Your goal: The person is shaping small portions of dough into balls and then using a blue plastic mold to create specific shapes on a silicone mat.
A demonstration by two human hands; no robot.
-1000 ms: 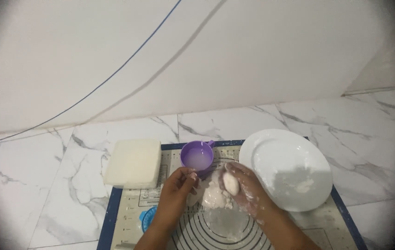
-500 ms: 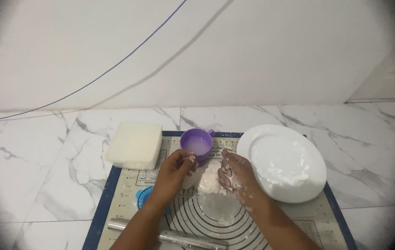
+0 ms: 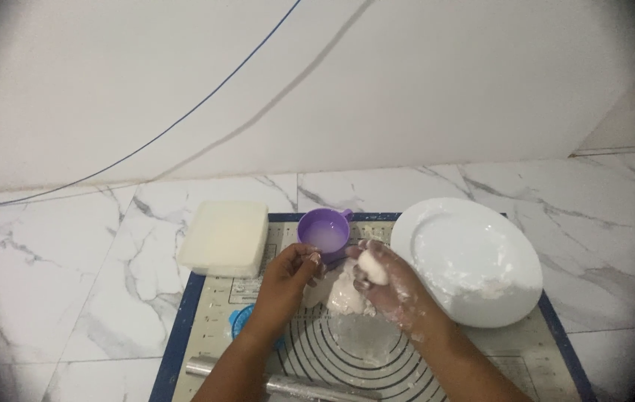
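My right hand (image 3: 384, 286), dusted with flour, is curled around a small white piece of dough (image 3: 371, 269) above the baking mat (image 3: 206, 298). My left hand (image 3: 291, 275) hovers beside it with fingertips pinched together, close to the purple cup (image 3: 322, 232); I cannot tell if it holds a bit of dough. A larger lump of white dough (image 3: 343, 294) lies on the mat just below both hands. The cup holds a pale liquid or flour.
A white plate (image 3: 473, 260) dusted with flour sits on the mat's right side. A closed white box (image 3: 224, 237) rests at the mat's back left corner. A metal rolling pin (image 3: 287, 383) lies near me. Marble floor tiles (image 3: 57, 283) surround the mat, and a white wall stands behind.
The view tilted slightly. Both hands stayed over the dough lump; my right hand keeps the small piece, and my left hand shifted a little toward it.
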